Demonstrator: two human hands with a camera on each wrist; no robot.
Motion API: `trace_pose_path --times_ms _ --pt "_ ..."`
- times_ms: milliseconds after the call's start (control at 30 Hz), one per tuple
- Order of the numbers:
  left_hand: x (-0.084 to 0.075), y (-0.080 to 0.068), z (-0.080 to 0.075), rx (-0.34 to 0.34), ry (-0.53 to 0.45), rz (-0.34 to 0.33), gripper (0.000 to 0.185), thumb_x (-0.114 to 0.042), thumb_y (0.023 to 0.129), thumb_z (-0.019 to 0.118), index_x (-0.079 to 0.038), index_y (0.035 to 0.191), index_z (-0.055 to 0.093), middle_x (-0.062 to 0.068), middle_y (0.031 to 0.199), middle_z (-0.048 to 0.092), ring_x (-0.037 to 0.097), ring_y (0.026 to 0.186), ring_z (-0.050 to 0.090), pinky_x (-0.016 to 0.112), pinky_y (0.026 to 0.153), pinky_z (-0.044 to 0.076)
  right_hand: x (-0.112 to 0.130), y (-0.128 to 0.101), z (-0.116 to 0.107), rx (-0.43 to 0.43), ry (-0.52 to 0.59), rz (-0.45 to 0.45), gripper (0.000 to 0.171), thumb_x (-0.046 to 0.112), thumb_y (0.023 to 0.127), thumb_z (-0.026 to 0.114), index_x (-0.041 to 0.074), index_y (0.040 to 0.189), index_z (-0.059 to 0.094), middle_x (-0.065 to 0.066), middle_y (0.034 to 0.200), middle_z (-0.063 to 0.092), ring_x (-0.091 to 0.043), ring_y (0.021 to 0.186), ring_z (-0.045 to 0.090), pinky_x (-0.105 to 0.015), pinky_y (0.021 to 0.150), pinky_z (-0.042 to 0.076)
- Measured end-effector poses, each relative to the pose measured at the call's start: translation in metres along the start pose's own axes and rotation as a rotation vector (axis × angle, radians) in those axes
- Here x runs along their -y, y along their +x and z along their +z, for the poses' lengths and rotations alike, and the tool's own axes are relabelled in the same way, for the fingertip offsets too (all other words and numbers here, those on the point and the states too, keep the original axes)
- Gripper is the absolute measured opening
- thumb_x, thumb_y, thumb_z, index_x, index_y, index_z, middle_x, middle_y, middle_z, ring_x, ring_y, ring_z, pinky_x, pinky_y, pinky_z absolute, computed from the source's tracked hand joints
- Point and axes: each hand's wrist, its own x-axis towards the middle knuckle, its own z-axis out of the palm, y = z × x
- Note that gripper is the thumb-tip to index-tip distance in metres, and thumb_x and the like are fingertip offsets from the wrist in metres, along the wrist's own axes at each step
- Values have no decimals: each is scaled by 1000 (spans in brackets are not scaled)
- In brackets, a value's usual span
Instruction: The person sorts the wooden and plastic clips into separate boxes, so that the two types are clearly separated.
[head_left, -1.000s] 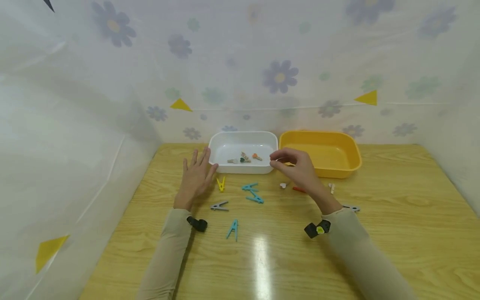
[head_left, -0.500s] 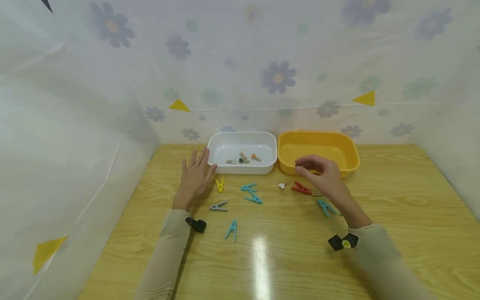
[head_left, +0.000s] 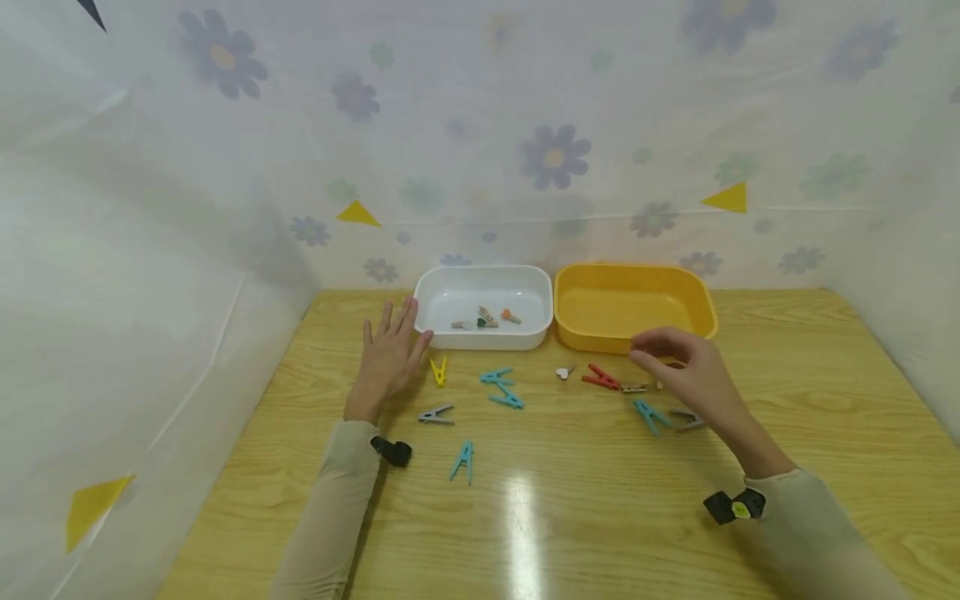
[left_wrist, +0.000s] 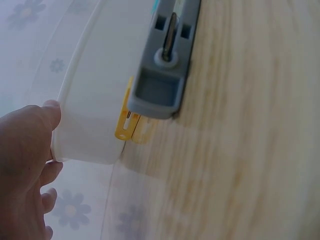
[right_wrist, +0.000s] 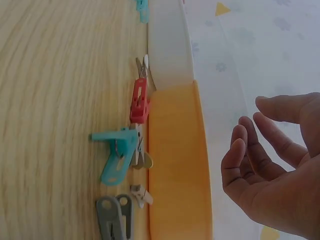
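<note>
My left hand (head_left: 386, 362) touches the left end of a white tray (head_left: 487, 341), its fingers spread and fairly straight. In the left wrist view the thumb and fingers meet the tray wall (left_wrist: 92, 110). My right hand (head_left: 686, 375) hovers above the front right corner of a yellow tray (head_left: 600, 340); its fingers are loosely bent with nothing between them. Below that hand lie a red clothespin (head_left: 601, 377), a small wooden clothespin (head_left: 634, 388), a blue clothespin (head_left: 651, 416) and a grey clothespin (head_left: 687, 420). Several small wooden clothespins (head_left: 487, 317) with decorations lie in the white tray.
Left of centre on the wooden table (head_left: 570, 517) lie a yellow clothespin (head_left: 439, 372), a grey clothespin (head_left: 437, 414) and several blue ones. A small clothespin with a white heart (head_left: 563, 373) lies before the trays. A flowered curtain (head_left: 465, 150) stands behind them.
My right hand has moved right, from beside the white tray's right end to the yellow tray's front right corner, uncovering the red and blue clothespins. The left hand stays in place.
</note>
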Motion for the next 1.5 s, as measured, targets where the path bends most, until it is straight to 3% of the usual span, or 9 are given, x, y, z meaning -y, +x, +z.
trace_pose_path --times_ms 367,633,767,1033,1500 --pt "0 0 1 -7 2 3 73 -56 110 22 -11 166 9 6 172 12 31 157 -4 67 120 -4 -22 -15 -20 -7 -125 17 19 12 98 71 7 116 73 -13 107 74 -5 88 66 -15 73 55" --pt "0 0 2 -26 4 17 74 -58 109 21 -11 166 11 6 171 14 33 157 0 68 120 1 -37 -20 -27 9 -191 103 27 17 96 75 1 117 73 -15 107 74 -2 87 64 -13 74 52" --pt "1 0 2 -21 8 15 74 -58 109 21 -11 166 11 5 171 13 33 157 -1 68 120 1 -47 -20 -31 36 -232 126 29 19 95 77 0 117 72 -16 108 73 -6 86 66 -16 72 54" --pt "0 -2 0 -12 -13 7 73 -56 110 24 -10 166 13 6 171 14 33 157 -1 66 121 -3 -60 -16 -32 88 -285 145 30 14 91 80 -2 115 72 -16 101 74 -29 90 70 -25 70 55" --pt "-1 -2 0 -11 -27 8 73 -55 110 25 -11 166 11 6 171 12 32 157 -3 65 120 -6 -71 -12 -27 140 -311 183 34 15 92 79 -5 118 71 -15 100 74 -28 89 69 -31 71 57"
